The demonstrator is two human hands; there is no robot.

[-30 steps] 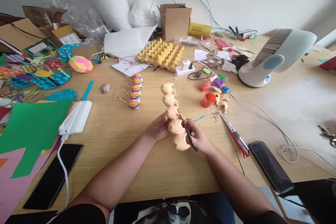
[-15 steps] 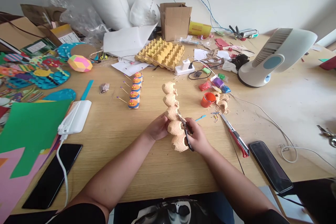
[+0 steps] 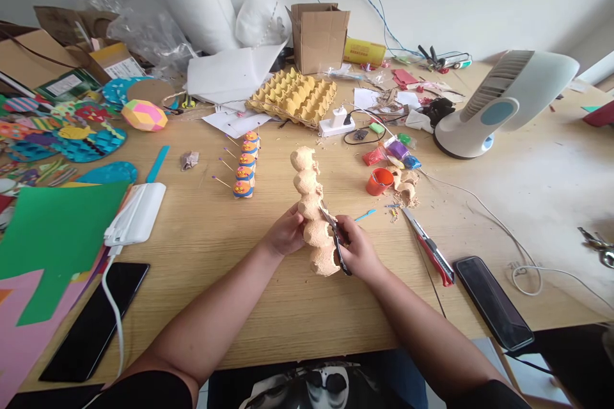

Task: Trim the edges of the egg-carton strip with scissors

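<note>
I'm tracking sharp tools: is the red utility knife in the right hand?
No, the red utility knife lies on the table, while the right hand holds scissors.

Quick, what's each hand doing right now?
Left hand: closed, holding the bumpy tan strip by its side.
Right hand: closed, holding dark-handled scissors, blades at the strip's edge.

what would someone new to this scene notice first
Probably the peach row of egg-carton cups at the centre, in the left hand's grip, with scissors in the right hand's grip at its edge. Then the orange-and-blue painted row with little faces, further left on the table. The big white fan at the right also stands out.
</note>
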